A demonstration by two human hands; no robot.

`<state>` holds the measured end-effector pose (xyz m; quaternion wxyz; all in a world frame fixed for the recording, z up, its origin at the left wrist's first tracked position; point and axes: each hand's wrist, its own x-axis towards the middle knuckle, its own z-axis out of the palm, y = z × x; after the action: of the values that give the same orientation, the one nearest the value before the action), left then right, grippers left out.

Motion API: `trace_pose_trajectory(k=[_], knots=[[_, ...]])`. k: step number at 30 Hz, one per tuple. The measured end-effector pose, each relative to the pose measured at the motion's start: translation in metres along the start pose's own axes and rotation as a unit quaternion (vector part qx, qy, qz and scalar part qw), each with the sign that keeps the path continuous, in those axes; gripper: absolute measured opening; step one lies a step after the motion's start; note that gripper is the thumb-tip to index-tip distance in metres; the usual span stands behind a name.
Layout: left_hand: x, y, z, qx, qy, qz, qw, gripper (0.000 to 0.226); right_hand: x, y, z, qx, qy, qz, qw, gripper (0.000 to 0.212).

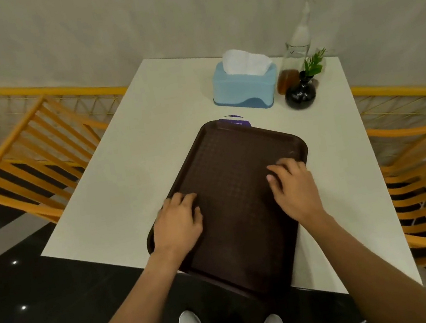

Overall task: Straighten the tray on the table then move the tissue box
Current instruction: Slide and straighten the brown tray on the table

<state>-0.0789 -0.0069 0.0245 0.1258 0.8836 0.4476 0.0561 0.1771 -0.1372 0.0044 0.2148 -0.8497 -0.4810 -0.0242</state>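
Observation:
A dark brown tray (229, 155) lies askew on the white table (129, 175), its near end hanging over the table's front edge. My left hand (178, 222) rests on the tray's left rim, fingers curled over the surface. My right hand (293, 187) lies flat on the right side of the tray, fingers spread. A light blue tissue box (244, 88) with white tissue sticking out stands beyond the tray, near the far right of the table.
Right of the tissue box stand a clear glass bottle (298, 37), a small amber jar (287, 81) and a black vase with a green sprig (300, 94). A purple disc (236, 119) peeks out under the tray's far edge. Orange chairs (26, 164) flank the table.

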Motion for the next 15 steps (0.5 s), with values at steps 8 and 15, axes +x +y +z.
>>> trace_pose_trajectory(k=[8, 15], knots=[[0.042, -0.062, -0.004, 0.015, 0.01, 0.027, 0.999, 0.044, -0.065, -0.019, 0.001, 0.029, 0.007, 0.295, 0.955, 0.052], [0.034, -0.077, 0.01, 0.021, 0.057, 0.068, 0.996, 0.046, -0.066, -0.047, 0.019, -0.017, -0.01, 0.307, 0.951, 0.051]])
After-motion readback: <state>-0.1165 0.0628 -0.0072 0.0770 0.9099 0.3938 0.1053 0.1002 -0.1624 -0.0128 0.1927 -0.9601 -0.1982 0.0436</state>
